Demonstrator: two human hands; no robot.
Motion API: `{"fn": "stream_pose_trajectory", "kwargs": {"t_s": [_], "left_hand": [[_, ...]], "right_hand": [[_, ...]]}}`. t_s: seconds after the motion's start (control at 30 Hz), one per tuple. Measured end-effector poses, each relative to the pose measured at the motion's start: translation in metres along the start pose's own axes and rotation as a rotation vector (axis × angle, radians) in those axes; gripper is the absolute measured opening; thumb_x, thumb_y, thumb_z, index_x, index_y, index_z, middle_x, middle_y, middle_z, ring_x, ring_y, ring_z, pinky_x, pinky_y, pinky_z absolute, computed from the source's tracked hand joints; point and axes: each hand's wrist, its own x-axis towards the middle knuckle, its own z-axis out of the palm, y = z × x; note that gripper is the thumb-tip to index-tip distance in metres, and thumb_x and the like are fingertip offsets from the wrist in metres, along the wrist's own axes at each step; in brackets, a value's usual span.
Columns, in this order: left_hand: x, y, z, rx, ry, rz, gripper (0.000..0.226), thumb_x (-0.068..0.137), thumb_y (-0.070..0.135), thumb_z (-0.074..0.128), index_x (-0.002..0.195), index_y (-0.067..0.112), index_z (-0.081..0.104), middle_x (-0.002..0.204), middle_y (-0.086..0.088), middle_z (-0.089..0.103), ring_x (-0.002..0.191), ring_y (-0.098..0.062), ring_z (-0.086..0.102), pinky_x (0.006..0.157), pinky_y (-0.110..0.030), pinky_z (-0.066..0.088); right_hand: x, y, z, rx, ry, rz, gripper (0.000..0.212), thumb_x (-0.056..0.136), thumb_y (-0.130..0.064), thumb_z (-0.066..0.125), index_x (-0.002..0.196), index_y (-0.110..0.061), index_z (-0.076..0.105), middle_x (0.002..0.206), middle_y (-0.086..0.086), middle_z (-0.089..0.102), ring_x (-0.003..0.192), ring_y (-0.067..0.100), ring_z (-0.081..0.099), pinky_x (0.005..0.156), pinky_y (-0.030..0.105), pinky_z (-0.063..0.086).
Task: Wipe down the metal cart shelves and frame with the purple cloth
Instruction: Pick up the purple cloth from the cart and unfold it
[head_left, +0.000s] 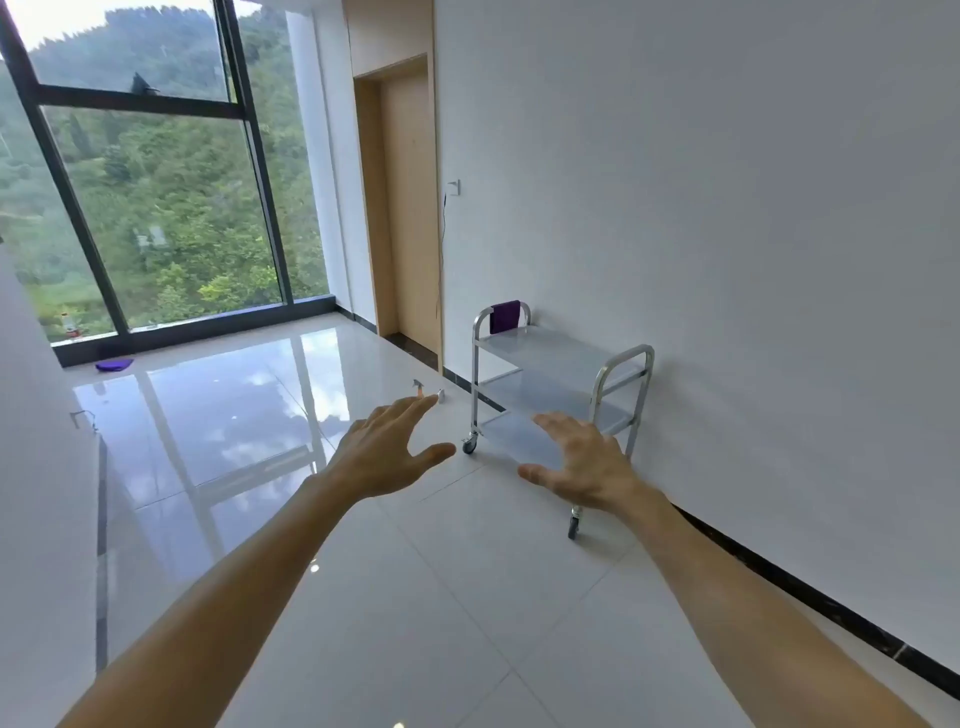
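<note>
The purple cloth hung folded over the far handle of the three-shelf, shiny metal cart, which stood on small castor wheels against the white wall. The cart's shelves were flat grey-silver trays, one above another, framed by tubular posts with a looped handle at each end.

Both arms reached forward into the view, well short of the cart. The left hand was held out with fingers straight and spread, thumb apart, holding nothing. The right hand was likewise spread and relaxed, palm down, gripping nothing; it overlapped the cart's near lower corner in the picture, though it did not appear to touch it.

The cart rested on a glossy white tiled floor that mirrored the tall, dark-framed window. Just beyond the cart was a light wooden door. A second small purple cloth lay on the floor near the window's base.
</note>
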Motion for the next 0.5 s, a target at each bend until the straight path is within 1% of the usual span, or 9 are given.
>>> {"fn": "stream_pose_trajectory", "kwargs": {"t_s": [0.13, 0.3, 0.5], "left_hand": [[0.036, -0.038, 0.003, -0.025, -0.017, -0.012, 0.09, 0.076, 0.08, 0.037, 0.153, 0.036, 0.02, 0.16, 0.005, 0.029, 0.144, -0.025, 0.032, 0.112, -0.05, 0.034], [0.079, -0.081, 0.011, -0.037, -0.019, 0.003, 0.09, 0.076, 0.08, 0.037, 0.153, 0.036, 0.021, 0.16, 0.005, 0.03, 0.144, -0.025, 0.033, 0.111, -0.049, 0.036], [0.136, -0.123, 0.023, -0.044, -0.023, -0.006, 0.091, 0.075, 0.081, 0.035, 0.153, 0.036, 0.021, 0.159, 0.006, 0.03, 0.143, -0.025, 0.034, 0.11, -0.051, 0.036]], "right_hand": [[0.041, -0.005, 0.013, -0.008, -0.023, 0.042, 0.082, 0.087, -0.068, 0.051, 0.153, -0.033, 0.02, 0.162, -0.006, 0.022, 0.146, 0.023, 0.024, 0.116, 0.054, 0.024], [0.093, -0.01, 0.031, -0.037, -0.037, 0.055, 0.083, 0.086, -0.068, 0.051, 0.154, -0.033, 0.02, 0.161, -0.008, 0.022, 0.146, 0.022, 0.024, 0.116, 0.052, 0.024], [0.162, -0.011, 0.045, -0.031, -0.04, 0.063, 0.082, 0.086, -0.067, 0.052, 0.154, -0.034, 0.019, 0.162, -0.008, 0.02, 0.146, 0.021, 0.023, 0.117, 0.052, 0.023]]}}
